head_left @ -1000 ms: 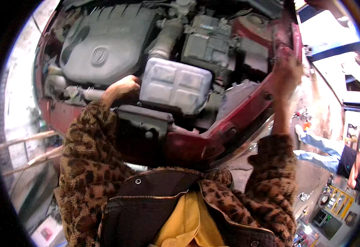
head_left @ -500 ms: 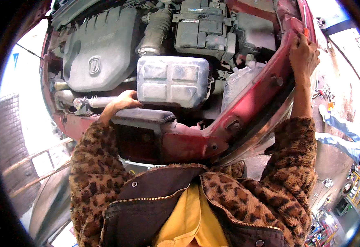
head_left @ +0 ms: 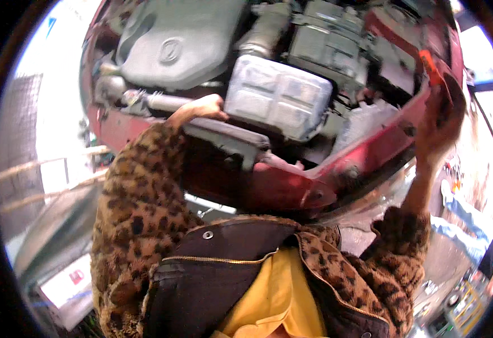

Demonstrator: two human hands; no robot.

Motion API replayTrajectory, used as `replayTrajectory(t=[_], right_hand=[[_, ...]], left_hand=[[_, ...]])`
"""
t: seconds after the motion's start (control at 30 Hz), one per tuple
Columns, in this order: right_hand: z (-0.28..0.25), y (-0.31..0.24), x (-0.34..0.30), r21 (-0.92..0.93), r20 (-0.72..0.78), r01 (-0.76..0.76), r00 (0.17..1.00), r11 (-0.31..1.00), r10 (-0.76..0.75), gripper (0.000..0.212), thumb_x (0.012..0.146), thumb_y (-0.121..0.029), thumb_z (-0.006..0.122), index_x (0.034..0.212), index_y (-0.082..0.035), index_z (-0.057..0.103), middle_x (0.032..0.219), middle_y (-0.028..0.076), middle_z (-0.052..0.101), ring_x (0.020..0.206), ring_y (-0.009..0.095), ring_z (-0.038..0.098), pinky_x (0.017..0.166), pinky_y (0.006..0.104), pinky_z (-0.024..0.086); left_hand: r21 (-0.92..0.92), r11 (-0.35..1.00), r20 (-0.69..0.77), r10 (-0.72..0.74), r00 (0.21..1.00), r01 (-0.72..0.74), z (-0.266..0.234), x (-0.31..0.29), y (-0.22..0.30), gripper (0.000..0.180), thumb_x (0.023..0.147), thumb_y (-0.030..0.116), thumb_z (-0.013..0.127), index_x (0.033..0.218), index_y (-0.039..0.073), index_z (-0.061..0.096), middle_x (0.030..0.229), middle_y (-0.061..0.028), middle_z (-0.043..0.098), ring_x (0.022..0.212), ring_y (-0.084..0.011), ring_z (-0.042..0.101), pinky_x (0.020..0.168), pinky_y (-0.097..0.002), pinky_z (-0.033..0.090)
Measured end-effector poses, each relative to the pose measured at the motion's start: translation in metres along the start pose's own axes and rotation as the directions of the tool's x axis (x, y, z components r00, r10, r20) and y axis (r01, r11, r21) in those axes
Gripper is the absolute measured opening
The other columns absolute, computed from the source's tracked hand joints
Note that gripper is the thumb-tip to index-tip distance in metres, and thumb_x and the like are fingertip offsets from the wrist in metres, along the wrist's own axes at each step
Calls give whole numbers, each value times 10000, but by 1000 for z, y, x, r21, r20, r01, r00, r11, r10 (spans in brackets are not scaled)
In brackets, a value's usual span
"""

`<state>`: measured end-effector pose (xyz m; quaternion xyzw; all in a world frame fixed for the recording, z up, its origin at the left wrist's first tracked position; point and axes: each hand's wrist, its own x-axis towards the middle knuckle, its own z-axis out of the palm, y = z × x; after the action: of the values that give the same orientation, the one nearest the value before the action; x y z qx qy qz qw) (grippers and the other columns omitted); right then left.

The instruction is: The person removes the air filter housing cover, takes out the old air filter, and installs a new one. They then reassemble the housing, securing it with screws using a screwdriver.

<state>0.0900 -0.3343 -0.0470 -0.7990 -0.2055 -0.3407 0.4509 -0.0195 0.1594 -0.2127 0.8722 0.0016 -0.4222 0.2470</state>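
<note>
In the engine bay a pale translucent plastic box (head_left: 280, 96) sits tilted between the engine cover (head_left: 181, 42) and the red front panel (head_left: 336, 177). My left hand (head_left: 204, 108) is at the box's near left corner, its fingers curled together; whether they grip anything there is hidden. Over at the right, above the red fender edge, my right hand (head_left: 441, 121) is wrapped round an orange-handled screwdriver (head_left: 430, 66), which points away from me. Motion blurs this hand and the tool.
A ribbed air hose (head_left: 266, 31) runs behind the box, beside a black battery-like block (head_left: 328, 50). A metal pipe (head_left: 170, 102) lies left of my left hand. Someone's light-blue trouser legs (head_left: 466, 217) show at the far right, near a yellow rack (head_left: 466, 310).
The view has shifted, so the car sits farther right and higher. My right hand has turned the screwdriver and lifted it off the fender edge. My left hand's fingers are curled more at the box corner.
</note>
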Motion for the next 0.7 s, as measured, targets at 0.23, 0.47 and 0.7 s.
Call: replayTrajectory(t=[0.23, 0.47, 0.7], right_hand=[[44, -123, -10, 282, 518, -125, 854, 951, -41, 314, 899, -4, 657, 1205, -21, 589, 1181, 50, 605, 1005, 126, 594, 832, 251, 493], [141, -182, -4, 366, 729, 71, 598, 928, -333, 306, 871, -27, 661, 1158, 6, 558, 1080, 174, 640, 989, 323, 652, 847, 372, 503], [190, -217, -5, 255, 846, 110, 456, 961, -277, 292, 863, -36, 665, 1137, -3, 570, 1016, 188, 644, 918, 357, 653, 790, 384, 513]], left_hand=[[-81, 979, 33, 193, 981, -189, -14, -8, -2, 437, 793, 213, 733, 1157, -20, 670, 1006, -132, 728, 895, -223, 668, 806, -364, 519], [-48, 963, -219, 248, 944, -264, -21, -49, -1, 356, 852, 102, 669, 1187, -17, 647, 1066, -114, 714, 957, -209, 660, 872, -329, 513], [-497, 600, -837, -142, 528, -627, 8, -125, 71, 335, 931, 110, 602, 1231, -38, 599, 1114, -111, 675, 1032, -210, 630, 950, -338, 481]])
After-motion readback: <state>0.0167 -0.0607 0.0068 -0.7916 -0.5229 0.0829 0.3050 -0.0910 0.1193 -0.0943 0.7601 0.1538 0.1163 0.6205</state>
